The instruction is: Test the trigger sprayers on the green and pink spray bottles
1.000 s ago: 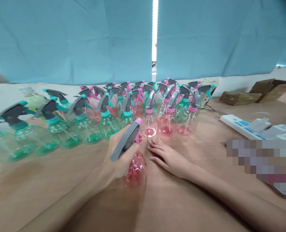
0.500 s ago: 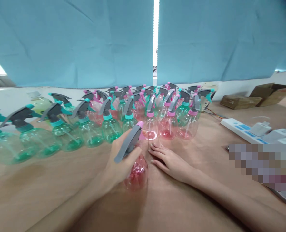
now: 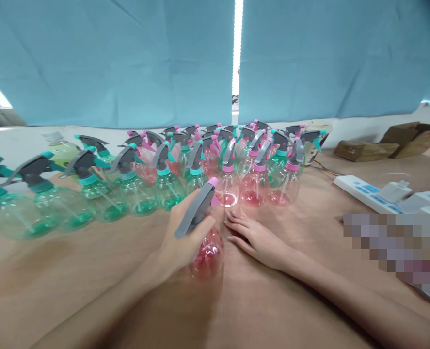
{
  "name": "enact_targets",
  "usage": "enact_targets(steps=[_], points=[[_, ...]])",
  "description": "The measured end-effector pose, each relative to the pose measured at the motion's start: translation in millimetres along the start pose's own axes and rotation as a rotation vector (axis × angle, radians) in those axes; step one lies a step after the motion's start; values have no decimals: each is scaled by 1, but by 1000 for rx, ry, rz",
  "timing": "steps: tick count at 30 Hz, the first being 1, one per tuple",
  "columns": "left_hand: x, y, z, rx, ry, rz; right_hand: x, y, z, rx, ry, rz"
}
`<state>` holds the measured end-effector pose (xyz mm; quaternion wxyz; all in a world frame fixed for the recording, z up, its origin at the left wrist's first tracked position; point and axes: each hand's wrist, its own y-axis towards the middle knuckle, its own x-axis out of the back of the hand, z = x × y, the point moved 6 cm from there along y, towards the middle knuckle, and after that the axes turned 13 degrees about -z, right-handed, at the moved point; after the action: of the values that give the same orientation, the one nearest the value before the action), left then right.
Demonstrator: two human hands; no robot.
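Observation:
My left hand is wrapped round the neck of a pink spray bottle, whose grey and pink trigger head rises above my fingers. The bottle stands close to upright on the table; its collar is hidden by the hand. To its right, my right hand lies flat on the tabletop with fingers stretched out, holding nothing. Just beyond the hands stand pink spray bottles. A slanting row of green spray bottles runs off to the left.
More pink and green spray bottles crowd behind the front row. A white power strip with plugged-in adapters lies at the right, near a pixelated object. Cardboard boxes sit at the back right. A blue curtain hangs behind.
The view has shifted slightly. My left hand keeps its hold on the pink spray bottle, and my right hand stays flat on the table.

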<state>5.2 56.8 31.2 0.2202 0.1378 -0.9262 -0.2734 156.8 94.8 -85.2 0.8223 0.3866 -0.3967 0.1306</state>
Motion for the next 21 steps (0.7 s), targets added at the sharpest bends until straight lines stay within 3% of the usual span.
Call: enact_targets(steps=[15, 21], points=[[-4, 0, 4, 20, -16, 72, -1, -1, -1, 8, 11, 0], [-3, 0, 5, 21, -4, 43, 0, 0, 1, 20, -17, 3]])
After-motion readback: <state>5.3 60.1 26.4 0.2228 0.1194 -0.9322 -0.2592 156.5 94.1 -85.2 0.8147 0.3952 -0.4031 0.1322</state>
